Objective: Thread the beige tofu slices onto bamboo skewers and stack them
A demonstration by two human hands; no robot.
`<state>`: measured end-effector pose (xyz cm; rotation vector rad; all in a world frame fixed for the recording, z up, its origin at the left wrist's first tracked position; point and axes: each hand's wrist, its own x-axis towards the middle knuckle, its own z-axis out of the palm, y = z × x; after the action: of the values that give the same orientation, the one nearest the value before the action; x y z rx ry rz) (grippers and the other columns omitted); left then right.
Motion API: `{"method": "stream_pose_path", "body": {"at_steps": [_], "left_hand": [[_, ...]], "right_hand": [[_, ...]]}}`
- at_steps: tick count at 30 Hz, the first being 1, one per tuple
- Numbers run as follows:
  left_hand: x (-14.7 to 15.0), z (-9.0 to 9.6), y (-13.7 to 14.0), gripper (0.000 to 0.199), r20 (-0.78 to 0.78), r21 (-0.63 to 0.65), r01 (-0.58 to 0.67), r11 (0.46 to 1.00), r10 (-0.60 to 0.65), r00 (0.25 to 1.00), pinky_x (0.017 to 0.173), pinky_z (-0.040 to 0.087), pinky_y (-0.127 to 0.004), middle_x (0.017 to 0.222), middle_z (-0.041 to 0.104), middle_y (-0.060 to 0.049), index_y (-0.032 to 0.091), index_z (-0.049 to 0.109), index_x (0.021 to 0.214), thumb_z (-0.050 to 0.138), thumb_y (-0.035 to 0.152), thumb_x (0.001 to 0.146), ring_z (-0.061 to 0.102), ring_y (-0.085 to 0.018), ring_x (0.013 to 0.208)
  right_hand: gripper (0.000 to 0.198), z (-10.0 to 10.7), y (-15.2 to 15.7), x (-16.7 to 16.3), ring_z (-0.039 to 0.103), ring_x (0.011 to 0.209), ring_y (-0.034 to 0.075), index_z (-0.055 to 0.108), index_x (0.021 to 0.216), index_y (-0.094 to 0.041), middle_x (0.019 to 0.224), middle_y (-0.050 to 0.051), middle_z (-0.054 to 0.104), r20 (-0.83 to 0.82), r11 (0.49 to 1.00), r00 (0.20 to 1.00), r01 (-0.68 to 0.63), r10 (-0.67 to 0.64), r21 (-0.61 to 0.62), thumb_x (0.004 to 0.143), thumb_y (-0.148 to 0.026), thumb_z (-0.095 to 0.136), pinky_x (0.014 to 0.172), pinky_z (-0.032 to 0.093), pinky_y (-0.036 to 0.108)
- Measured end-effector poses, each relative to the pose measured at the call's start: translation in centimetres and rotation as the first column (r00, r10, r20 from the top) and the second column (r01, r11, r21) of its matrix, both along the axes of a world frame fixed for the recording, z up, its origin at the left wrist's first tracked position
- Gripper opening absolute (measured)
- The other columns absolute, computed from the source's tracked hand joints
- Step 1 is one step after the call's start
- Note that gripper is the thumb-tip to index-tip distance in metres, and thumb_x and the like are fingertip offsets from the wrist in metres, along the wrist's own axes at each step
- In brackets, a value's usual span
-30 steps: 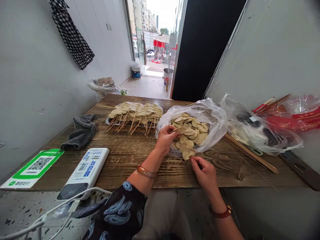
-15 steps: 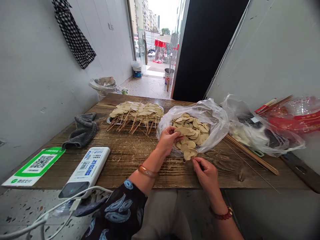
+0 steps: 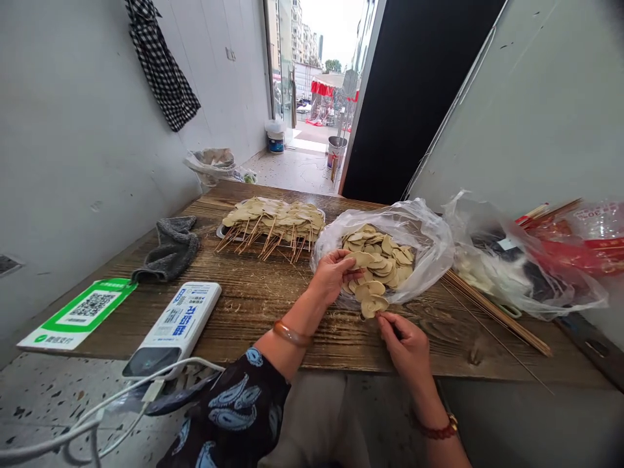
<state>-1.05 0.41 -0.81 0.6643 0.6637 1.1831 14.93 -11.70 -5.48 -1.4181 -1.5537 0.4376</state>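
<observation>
My left hand (image 3: 332, 276) is closed, pinching a thin beige slice (image 3: 359, 260) between thumb and fingers at the near left side of an open plastic bag (image 3: 429, 250). A heap of similar slices (image 3: 385, 253) fills the bag. Lower and to the right, my right hand (image 3: 405, 341) is closed in a pinch at the bottom of a skewer carrying several overlapping slices (image 3: 374, 305). Most of that skewer is hidden behind slices and fingers. Left of the bag, a metal tray (image 3: 221, 232) bears stacked skewered slices (image 3: 273, 218), their bare stick ends pointing toward me.
Loose bamboo skewers (image 3: 502, 315) lie right of the bag, beside another plastic bag (image 3: 541, 279). A grey cloth (image 3: 170, 247), a green-edged QR card (image 3: 80, 312) and a white device (image 3: 178, 325) with cables occupy the table's left side. A doorway stands beyond.
The view has turned slightly, so everything sits a little further right. Both hands keep nearly the same pose, the left still on the slice and the right still at the skewer.
</observation>
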Motion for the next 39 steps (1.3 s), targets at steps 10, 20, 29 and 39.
{"method": "stream_pose_path", "body": {"at_steps": [10,20,29,39], "left_hand": [[0.7,-0.2,-0.4,0.038,-0.025,0.055,0.034,0.998,-0.032,0.999,0.054,0.054,-0.025,0.069,0.067,-0.003,0.013,0.054,0.079,0.081,0.026,0.056,0.066,-0.016,0.057],[0.8,-0.1,-0.4,0.024,-0.161,0.143,-0.035,0.989,0.058,0.985,0.059,0.052,-0.024,0.066,0.062,0.001,0.014,0.056,0.077,0.074,0.020,0.062,0.063,-0.012,0.058],[1.2,-0.4,-0.3,0.013,-0.319,0.262,-0.053,0.964,0.138,0.938,0.055,0.046,-0.020,0.061,0.059,0.002,0.014,0.058,0.073,0.067,0.016,0.064,0.059,-0.010,0.057],[1.3,0.4,-1.4,0.017,-0.357,0.294,0.123,0.948,-0.010,0.934,0.049,0.032,-0.016,0.061,0.054,0.003,0.013,0.061,0.073,0.074,0.020,0.063,0.045,-0.005,0.053]], "right_hand": [[0.026,-0.6,0.1,0.2,0.065,0.066,0.018,0.073,0.087,-0.018,0.079,0.006,0.073,-0.007,1.000,1.000,0.022,-0.022,-0.017,0.087,-0.037,0.055,0.060,0.051,0.027],[0.029,-0.4,0.1,0.0,0.060,0.060,0.016,0.074,0.086,-0.017,0.067,0.004,0.068,-0.042,0.997,0.998,0.042,-0.044,-0.062,0.086,-0.039,0.055,0.051,0.046,0.023],[0.030,0.2,0.2,-0.1,0.056,0.056,0.014,0.073,0.082,-0.016,0.062,0.002,0.063,-0.075,0.995,0.995,0.054,-0.060,-0.083,0.085,-0.040,0.055,0.052,0.043,0.023],[0.035,-0.5,0.1,0.5,0.047,0.045,0.010,0.071,0.091,-0.014,0.057,-0.001,0.056,-0.306,0.982,0.949,0.018,-0.076,-0.188,0.084,-0.046,0.059,0.040,0.036,0.020]]}}
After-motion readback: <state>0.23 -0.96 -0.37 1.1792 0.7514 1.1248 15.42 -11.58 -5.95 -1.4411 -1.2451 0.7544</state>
